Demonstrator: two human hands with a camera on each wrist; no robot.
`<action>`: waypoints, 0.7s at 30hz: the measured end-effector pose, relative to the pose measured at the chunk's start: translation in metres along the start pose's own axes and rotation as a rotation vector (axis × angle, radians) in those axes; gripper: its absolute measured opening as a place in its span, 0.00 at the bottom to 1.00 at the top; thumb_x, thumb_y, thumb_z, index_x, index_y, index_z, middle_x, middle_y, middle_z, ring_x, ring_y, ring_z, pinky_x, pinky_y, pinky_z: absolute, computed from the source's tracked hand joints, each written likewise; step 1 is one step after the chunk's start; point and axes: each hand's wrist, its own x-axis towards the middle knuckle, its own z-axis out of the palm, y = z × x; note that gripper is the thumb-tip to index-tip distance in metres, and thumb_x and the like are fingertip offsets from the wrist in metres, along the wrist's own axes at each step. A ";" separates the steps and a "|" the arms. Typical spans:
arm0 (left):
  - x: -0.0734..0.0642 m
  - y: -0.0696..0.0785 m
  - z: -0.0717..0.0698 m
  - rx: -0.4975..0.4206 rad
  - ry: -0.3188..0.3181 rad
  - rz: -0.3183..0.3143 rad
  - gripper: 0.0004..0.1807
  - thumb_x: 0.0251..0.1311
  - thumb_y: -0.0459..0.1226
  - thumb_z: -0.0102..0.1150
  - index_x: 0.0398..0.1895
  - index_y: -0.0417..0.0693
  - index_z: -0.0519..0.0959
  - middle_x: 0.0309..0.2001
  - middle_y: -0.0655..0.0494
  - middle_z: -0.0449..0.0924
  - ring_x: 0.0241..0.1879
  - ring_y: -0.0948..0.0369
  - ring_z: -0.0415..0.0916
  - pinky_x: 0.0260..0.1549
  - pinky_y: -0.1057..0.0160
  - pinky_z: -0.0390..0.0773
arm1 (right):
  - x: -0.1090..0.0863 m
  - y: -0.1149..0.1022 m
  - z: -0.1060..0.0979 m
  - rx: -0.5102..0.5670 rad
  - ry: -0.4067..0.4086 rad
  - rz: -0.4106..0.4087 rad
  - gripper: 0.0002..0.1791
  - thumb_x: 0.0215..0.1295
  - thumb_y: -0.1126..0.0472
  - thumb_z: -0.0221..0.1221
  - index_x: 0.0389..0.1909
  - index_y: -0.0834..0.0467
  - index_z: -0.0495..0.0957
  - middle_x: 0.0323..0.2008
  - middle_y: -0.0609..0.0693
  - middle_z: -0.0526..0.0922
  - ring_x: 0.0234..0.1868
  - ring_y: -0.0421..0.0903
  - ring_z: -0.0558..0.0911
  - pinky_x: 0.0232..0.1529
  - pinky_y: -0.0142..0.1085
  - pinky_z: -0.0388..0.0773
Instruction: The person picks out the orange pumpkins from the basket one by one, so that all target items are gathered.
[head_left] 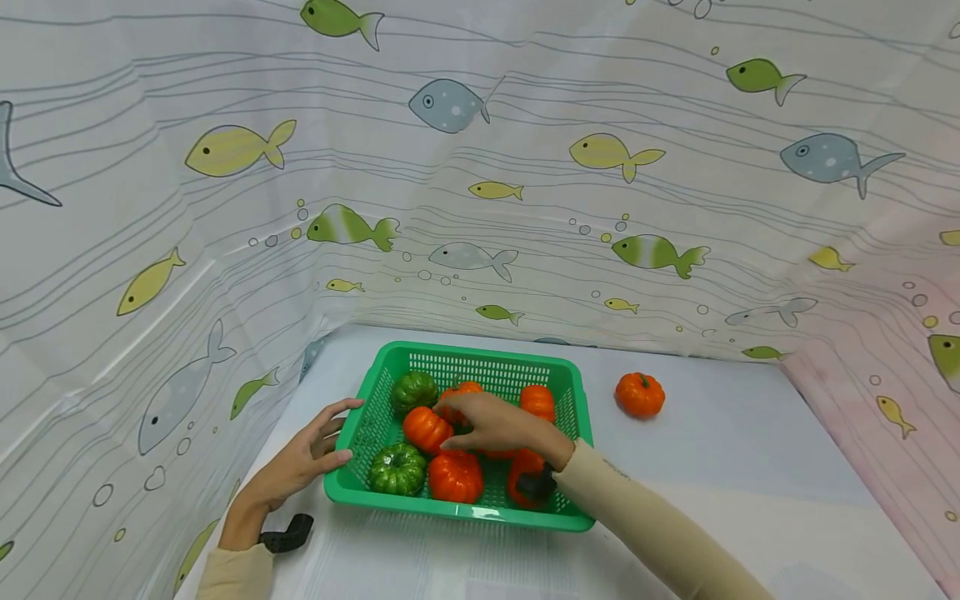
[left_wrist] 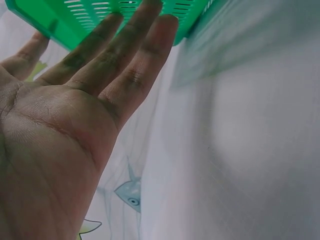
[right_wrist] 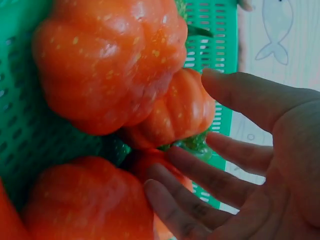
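A green plastic basket (head_left: 517, 518) holds several small orange and green pumpkins. My left hand (head_left: 300, 458) is at its left side, fingers spread and fingertips right at the rim; the left wrist view shows the bare palm. Over the middle of the basket reaches my right hand (head_left: 491, 422), thumb apart from the loosely bent fingers, nothing gripped. Close to it are an orange pumpkin (head_left: 427, 430) and a red-orange pumpkin (head_left: 456, 477). In the right wrist view its fingertips overlap a ribbed orange pumpkin (right_wrist: 175, 110). Green pumpkins (head_left: 397, 469) lie along the basket's left side.
A single orange pumpkin (head_left: 640, 396) sits on the white table (head_left: 720, 450), right of the basket. Behind and at both sides hangs a fish-print curtain (head_left: 525, 242). A black wrist strap (head_left: 288, 533) is on the left wrist.
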 end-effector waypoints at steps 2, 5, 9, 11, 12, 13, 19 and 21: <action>0.000 0.000 0.000 -0.002 0.002 -0.002 0.39 0.74 0.29 0.53 0.83 0.54 0.50 0.79 0.33 0.44 0.73 0.24 0.49 0.58 0.56 0.77 | 0.002 -0.003 0.000 0.016 -0.020 0.005 0.32 0.73 0.49 0.64 0.72 0.58 0.71 0.43 0.47 0.83 0.34 0.44 0.75 0.41 0.31 0.72; 0.000 -0.001 0.000 -0.012 0.002 -0.004 0.39 0.74 0.29 0.53 0.83 0.54 0.50 0.78 0.32 0.46 0.72 0.24 0.50 0.57 0.55 0.78 | 0.004 -0.007 0.000 0.047 -0.034 0.000 0.31 0.75 0.50 0.62 0.74 0.57 0.70 0.26 0.46 0.74 0.24 0.40 0.67 0.32 0.31 0.65; 0.000 -0.001 0.000 -0.017 0.004 -0.008 0.39 0.74 0.28 0.53 0.83 0.54 0.50 0.78 0.31 0.47 0.72 0.24 0.52 0.57 0.47 0.78 | 0.007 -0.010 0.002 0.045 -0.012 -0.017 0.29 0.76 0.51 0.61 0.74 0.53 0.71 0.22 0.48 0.69 0.23 0.38 0.66 0.28 0.29 0.63; 0.000 -0.001 0.000 -0.010 0.010 -0.012 0.39 0.74 0.29 0.52 0.83 0.55 0.51 0.78 0.32 0.46 0.72 0.24 0.52 0.58 0.41 0.77 | 0.008 -0.011 0.003 0.038 0.008 -0.021 0.29 0.75 0.51 0.62 0.74 0.53 0.71 0.30 0.49 0.76 0.27 0.39 0.71 0.30 0.28 0.67; -0.001 0.000 0.000 -0.008 0.013 -0.014 0.39 0.75 0.29 0.53 0.83 0.55 0.51 0.78 0.32 0.45 0.72 0.24 0.51 0.58 0.37 0.75 | 0.008 -0.012 0.004 0.033 0.020 -0.020 0.30 0.75 0.51 0.62 0.74 0.53 0.71 0.37 0.49 0.80 0.31 0.40 0.74 0.33 0.28 0.69; -0.001 0.000 0.000 -0.007 0.015 -0.016 0.39 0.75 0.29 0.52 0.83 0.55 0.51 0.78 0.32 0.45 0.72 0.24 0.51 0.58 0.35 0.74 | 0.009 -0.012 0.005 0.034 0.033 -0.017 0.31 0.74 0.51 0.63 0.74 0.53 0.70 0.43 0.50 0.82 0.35 0.40 0.77 0.36 0.27 0.72; -0.001 0.001 0.000 -0.010 0.016 -0.026 0.38 0.75 0.30 0.52 0.83 0.56 0.50 0.79 0.32 0.41 0.72 0.22 0.48 0.58 0.29 0.71 | 0.010 -0.015 0.009 0.071 0.115 0.007 0.28 0.74 0.50 0.64 0.69 0.58 0.74 0.63 0.50 0.78 0.49 0.44 0.81 0.49 0.30 0.78; -0.001 0.000 0.000 -0.010 0.015 -0.027 0.38 0.75 0.30 0.52 0.83 0.56 0.50 0.79 0.31 0.40 0.72 0.22 0.48 0.58 0.28 0.71 | 0.010 -0.015 0.009 0.070 0.132 0.013 0.25 0.73 0.50 0.64 0.65 0.57 0.77 0.61 0.50 0.78 0.48 0.46 0.81 0.48 0.30 0.78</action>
